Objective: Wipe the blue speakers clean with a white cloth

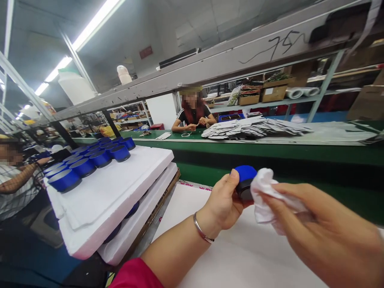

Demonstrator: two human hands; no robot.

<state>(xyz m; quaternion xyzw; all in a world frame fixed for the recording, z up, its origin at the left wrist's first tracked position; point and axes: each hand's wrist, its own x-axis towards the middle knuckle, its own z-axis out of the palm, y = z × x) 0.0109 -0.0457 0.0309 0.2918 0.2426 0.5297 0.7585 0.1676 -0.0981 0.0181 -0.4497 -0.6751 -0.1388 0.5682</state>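
My left hand point(223, 202) is closed around a small round blue speaker point(245, 181), holding it up above a white sheet point(240, 256) on the bench. My right hand point(303, 218) is closed on a crumpled white cloth point(264, 192), which presses against the right side of the speaker. A silver bracelet sits on my left wrist.
Stacked white foam trays point(120, 188) at the left carry several more blue speakers point(84, 166). A green conveyor belt point(270, 154) runs behind. Across it a person point(193, 116) sits beside a pile of flat cartons point(255, 127). Another person's sleeve point(18, 180) is at far left.
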